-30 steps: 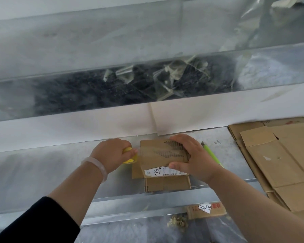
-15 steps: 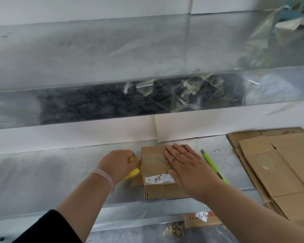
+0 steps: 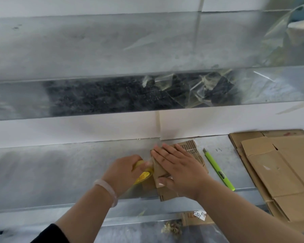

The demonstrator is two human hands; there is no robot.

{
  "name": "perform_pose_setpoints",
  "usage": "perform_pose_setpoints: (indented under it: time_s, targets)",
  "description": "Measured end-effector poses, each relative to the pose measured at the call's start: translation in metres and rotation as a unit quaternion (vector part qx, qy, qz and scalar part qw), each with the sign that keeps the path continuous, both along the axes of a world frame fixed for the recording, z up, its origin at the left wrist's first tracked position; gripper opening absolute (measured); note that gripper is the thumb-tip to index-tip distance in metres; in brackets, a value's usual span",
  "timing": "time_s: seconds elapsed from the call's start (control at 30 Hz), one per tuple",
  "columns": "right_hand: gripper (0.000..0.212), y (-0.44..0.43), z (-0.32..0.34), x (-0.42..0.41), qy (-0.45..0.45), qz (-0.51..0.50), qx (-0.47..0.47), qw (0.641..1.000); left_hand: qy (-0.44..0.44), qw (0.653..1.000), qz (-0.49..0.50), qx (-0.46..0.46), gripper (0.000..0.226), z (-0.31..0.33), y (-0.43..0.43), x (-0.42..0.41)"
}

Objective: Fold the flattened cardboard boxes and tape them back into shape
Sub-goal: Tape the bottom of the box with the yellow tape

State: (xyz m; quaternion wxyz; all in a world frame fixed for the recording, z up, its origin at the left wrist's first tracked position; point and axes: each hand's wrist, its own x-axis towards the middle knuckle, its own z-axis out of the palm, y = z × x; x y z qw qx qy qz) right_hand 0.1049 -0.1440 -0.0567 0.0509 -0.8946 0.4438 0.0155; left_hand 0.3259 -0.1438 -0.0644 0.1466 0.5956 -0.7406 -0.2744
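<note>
Metal shelf (image 3: 60,172), box (image 3: 166,193) past front edge

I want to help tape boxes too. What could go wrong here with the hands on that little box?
The green cutter lies right beside the right hand; a sideways slip might brush its tip. The small box seems to poke past the shelf's front edge, so pressing on it could tip it off. The left hand grips the yellow tape roll tight against the box, so the tape might go on crooked.
</note>
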Motion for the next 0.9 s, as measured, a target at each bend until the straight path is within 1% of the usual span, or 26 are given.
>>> perform_pose_setpoints:
  time_s: [0.07, 0.1, 0.17, 0.23, 0.33, 0.47, 0.57, 0.77, 0.83, 0.9]
  targets:
    - [0.078, 0.001, 0.001, 0.001, -0.003, -0.004, 0.001, 1.000, 0.053, 0.998, -0.016, 0.004, 0.013, -0.001, 0.005, 0.011]
    - [0.078, 0.001, 0.000, 0.001, -0.002, -0.005, -0.001, 1.000, 0.076, 0.997, -0.012, 0.007, 0.008, 0.000, 0.007, 0.016]
    - [0.079, 0.001, 0.000, 0.001, -0.002, -0.005, -0.005, 1.000, 0.115, 0.993, 0.001, -0.002, 0.017, -0.001, 0.011, 0.022]
    - [0.078, 0.000, 0.000, 0.000, -0.002, 0.000, -0.004, 1.000, 0.119, 0.993, 0.008, -0.005, 0.015, 0.000, 0.012, 0.022]
    - [0.078, -0.001, 0.000, 0.000, -0.002, 0.004, -0.002, 1.000, 0.081, 0.997, 0.015, -0.001, 0.010, 0.001, 0.008, 0.016]
    - [0.075, -0.002, -0.002, -0.002, -0.003, 0.005, -0.005, 1.000, -0.040, 0.999, -0.031, -0.015, 0.027, 0.005, 0.003, 0.014]
    - [0.076, -0.002, -0.002, -0.002, -0.002, 0.005, -0.007, 1.000, -0.070, 0.997, -0.038, -0.020, 0.033, 0.006, -0.001, 0.011]
    - [0.076, -0.001, -0.001, -0.002, -0.012, 0.004, -0.010, 1.000, -0.200, 0.977, -0.067, -0.022, 0.039, 0.006, -0.008, -0.010]
    - [0.075, -0.001, -0.001, -0.002, -0.016, 0.005, -0.008, 1.000, -0.211, 0.975, -0.066, -0.015, 0.040, 0.004, -0.009, -0.008]
    - [0.075, 0.000, -0.001, -0.002, -0.018, 0.004, -0.011, 1.000, -0.194, 0.979, -0.057, -0.021, 0.043, 0.002, -0.007, -0.004]
